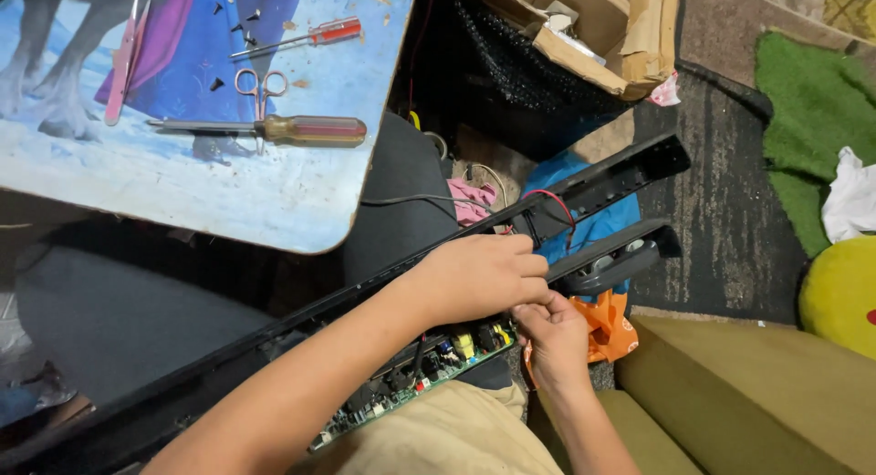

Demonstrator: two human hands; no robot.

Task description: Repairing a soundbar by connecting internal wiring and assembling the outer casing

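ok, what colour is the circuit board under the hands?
Green circuit board, studded with black, yellow and blue components, lying in the long black housing. Head view shows it.

Screwdriver and scissors on table, left of box.

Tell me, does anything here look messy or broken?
Yes. The long black casing lies opened across the lap, its green circuit board and wires bared. Small dark screws lie scattered on the little table, and the cardboard box is torn.
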